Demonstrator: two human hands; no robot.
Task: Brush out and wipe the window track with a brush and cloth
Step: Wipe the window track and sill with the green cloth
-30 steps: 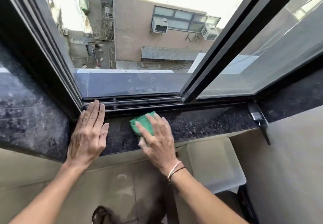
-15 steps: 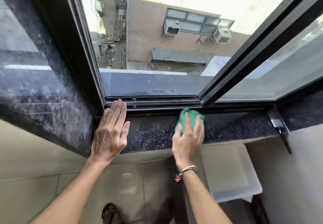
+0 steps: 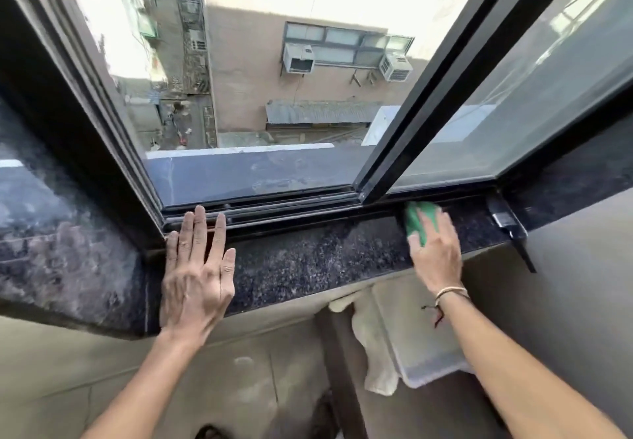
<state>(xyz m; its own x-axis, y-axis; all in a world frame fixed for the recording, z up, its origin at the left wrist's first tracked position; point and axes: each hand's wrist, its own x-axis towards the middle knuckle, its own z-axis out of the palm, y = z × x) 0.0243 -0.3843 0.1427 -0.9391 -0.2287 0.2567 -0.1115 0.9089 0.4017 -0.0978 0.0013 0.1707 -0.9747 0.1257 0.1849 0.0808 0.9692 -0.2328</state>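
Head view: left hand [image 3: 197,274] lies flat and spread at seven o'clock on the dark speckled sill [image 3: 308,264], fingertips touching the window track [image 3: 281,214], grasping nothing. Over at three o'clock, the right hand [image 3: 435,253] presses down on a green cloth [image 3: 414,221], fingers over it, right against the black frame under the sliding pane [image 3: 513,103].
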